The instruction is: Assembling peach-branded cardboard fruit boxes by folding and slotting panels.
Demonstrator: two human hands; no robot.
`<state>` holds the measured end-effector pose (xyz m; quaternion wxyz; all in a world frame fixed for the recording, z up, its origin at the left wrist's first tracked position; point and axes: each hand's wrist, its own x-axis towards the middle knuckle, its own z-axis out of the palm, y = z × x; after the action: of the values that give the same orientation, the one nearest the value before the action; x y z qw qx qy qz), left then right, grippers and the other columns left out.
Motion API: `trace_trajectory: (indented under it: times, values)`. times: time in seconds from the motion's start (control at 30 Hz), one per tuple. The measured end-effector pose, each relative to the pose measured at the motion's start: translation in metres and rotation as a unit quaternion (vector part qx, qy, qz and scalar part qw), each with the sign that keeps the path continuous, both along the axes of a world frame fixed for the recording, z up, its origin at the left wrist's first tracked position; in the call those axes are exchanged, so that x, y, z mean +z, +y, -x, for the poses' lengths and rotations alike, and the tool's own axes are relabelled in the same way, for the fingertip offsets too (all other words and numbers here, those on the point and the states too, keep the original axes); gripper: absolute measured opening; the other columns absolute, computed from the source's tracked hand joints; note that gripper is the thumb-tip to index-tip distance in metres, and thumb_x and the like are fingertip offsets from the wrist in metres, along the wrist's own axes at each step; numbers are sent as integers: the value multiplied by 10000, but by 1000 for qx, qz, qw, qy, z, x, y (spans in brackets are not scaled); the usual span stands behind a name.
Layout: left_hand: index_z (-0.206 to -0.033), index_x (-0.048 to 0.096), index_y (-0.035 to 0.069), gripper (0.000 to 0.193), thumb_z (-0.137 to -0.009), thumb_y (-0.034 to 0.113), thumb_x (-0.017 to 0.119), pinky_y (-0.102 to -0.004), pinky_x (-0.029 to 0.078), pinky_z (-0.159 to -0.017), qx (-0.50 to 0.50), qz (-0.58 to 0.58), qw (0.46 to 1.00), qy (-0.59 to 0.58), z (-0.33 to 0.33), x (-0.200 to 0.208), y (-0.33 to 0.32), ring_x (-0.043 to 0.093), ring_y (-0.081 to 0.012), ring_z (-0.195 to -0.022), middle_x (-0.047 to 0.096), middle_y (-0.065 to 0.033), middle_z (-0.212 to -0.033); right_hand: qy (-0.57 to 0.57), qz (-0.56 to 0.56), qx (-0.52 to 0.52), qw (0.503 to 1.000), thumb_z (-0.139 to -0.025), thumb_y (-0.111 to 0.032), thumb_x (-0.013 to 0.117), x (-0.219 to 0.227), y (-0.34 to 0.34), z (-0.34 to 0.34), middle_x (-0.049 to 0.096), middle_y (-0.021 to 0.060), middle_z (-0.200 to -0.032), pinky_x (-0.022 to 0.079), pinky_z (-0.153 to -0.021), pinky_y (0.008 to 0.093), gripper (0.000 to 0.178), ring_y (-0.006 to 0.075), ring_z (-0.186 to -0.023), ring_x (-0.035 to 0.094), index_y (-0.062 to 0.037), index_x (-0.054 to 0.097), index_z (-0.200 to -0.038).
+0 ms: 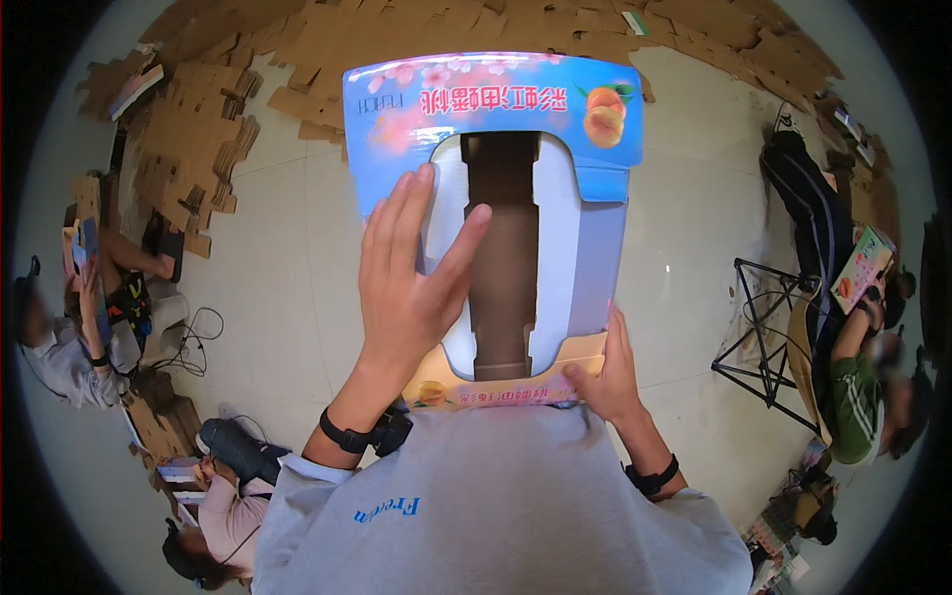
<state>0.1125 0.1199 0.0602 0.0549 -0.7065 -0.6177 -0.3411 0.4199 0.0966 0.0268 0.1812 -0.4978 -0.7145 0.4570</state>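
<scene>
A cardboard fruit box (496,99) stands before my chest, printed blue at its far end and orange-pink at its near end, with peaches and blossoms. Its top has a long rounded cut-out, through which the brown inside shows. Over the left side of this cut-out lies my left hand (412,273), fingers stretched out and thumb spread across the gap. At the near right corner my right hand (610,382) grips the box, thumb on the near flap and fingers along the outer right side. The underside of the box is hidden.
Flattened brown cardboard (416,35) covers the far floor, with more stacked at the left (188,149). A black folding frame (769,347) stands on the right. Co-workers sit at both sides; one in a green sleeve (855,402) has a printed box (863,268).
</scene>
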Motion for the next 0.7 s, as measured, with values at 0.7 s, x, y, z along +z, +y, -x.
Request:
trace_trajectory:
  times: [0.7]
  values:
    - [-1073,693,29,219,-989,-63,513,-402,428,-1088,138,-26,941,-308,44,0,20,585,-330,-1303,659,-162,-1181,253,182,-269,911,-925,-320,746,-16,19,-60,561,133,-1419,451,-1109,382,805,253,-1286,573,-13,370,-1567]
